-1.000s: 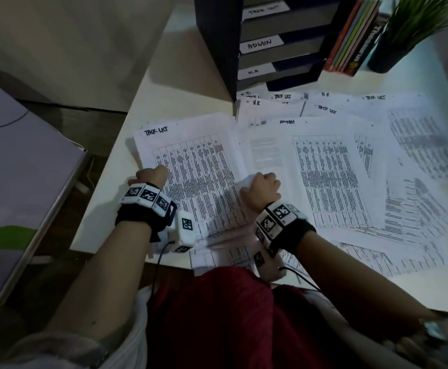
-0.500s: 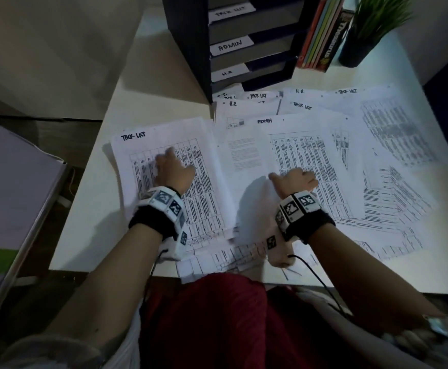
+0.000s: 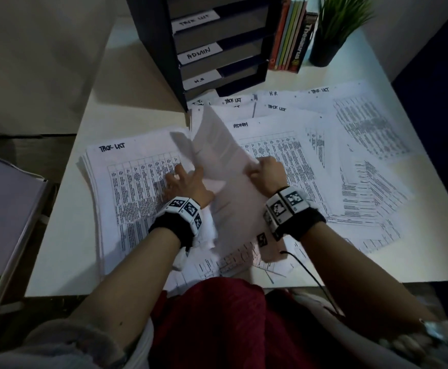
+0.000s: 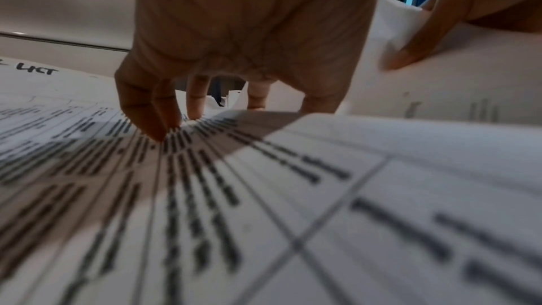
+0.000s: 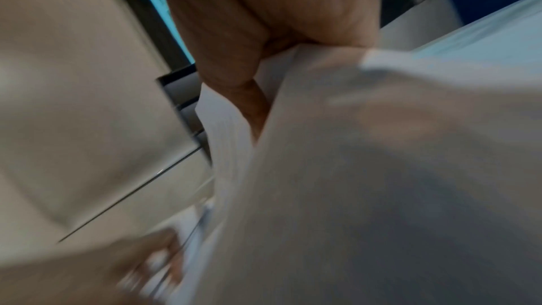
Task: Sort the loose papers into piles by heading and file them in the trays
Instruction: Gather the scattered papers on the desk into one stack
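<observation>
A white sheet (image 3: 225, 161) stands lifted and tilted between my hands; my right hand (image 3: 268, 173) grips its right edge, seen close in the right wrist view (image 5: 264, 43). My left hand (image 3: 183, 182) rests with spread fingers on the pile headed TASK LIST (image 3: 127, 182), its fingertips (image 4: 158, 129) pressing on the print. Its thumb lies against the raised sheet (image 4: 454, 78). A sheet headed ADMIN (image 3: 270, 145) lies flat under my right hand. The black tray rack (image 3: 164, 62) stands behind, with labels TASK LIST, ADMIN and H.R.
Loose printed papers (image 3: 363, 182) overlap across the right half of the white desk (image 3: 65, 249), some headed H.R. or TASK LIST. Upright books (image 3: 289, 35) and a potted plant (image 3: 334, 22) stand right of the rack. More sheets overhang the front edge.
My right hand has lifted a sheet off the middle of the desk and swung it up and leftward. My left hand slid to the right across the TASK LIST pile.
</observation>
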